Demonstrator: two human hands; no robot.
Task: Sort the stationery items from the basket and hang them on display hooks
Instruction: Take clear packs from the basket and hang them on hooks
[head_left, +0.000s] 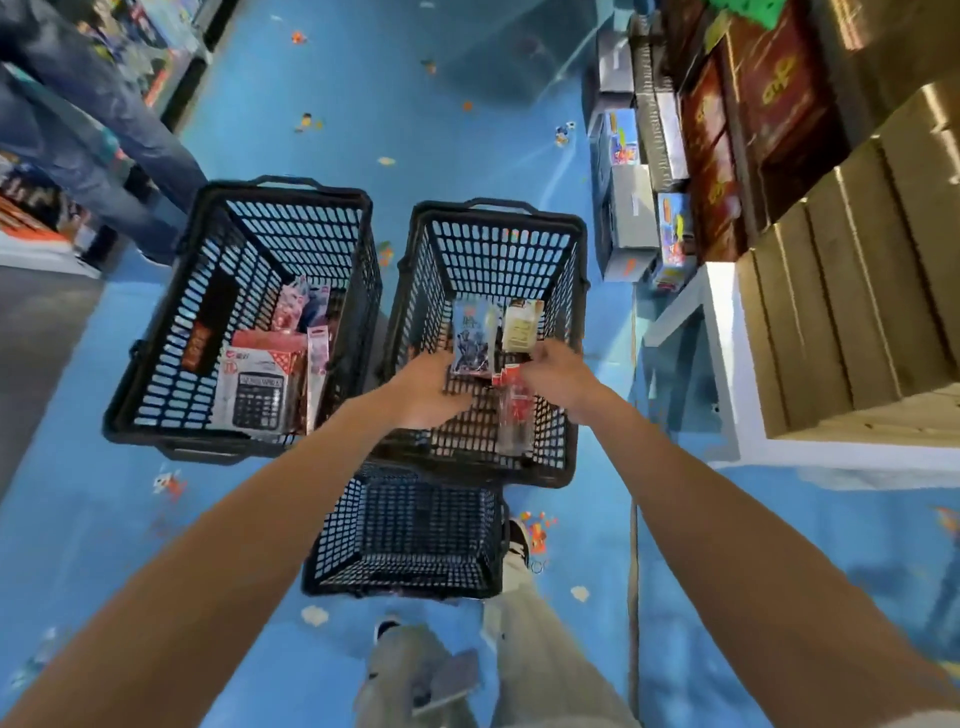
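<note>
- Hands are both reaching down into the right basket, which is sitting on the blue floor just beside the left basket.
- The left hand is curling its fingers round the lower edge of the blue pack and holding it up inside the basket.
- The right hand is showing blurred, with its fingers bending close to the lower end of the cream pack and the top of the red-and-clear pack. I cannot tell whether it is pinching either.
- The blue pack is running lengthwise away from the person, with its far end pointing at the basket's far wall and its printed face turning up to the camera.
- The cream pack is lying parallel, just beside it on the right.
- The red-and-clear pack is stretching the opposite way, toward the near wall.
- Judging by the task, picking out like packs is the step going on. Doing it well probably means keeping one kind in each hand. Gripping low on the card should be leaving the far end free for a hook, and a light hold should be sparing the plastic fronts.
- The left basket is holding the calculator pack among other packs.
</note>
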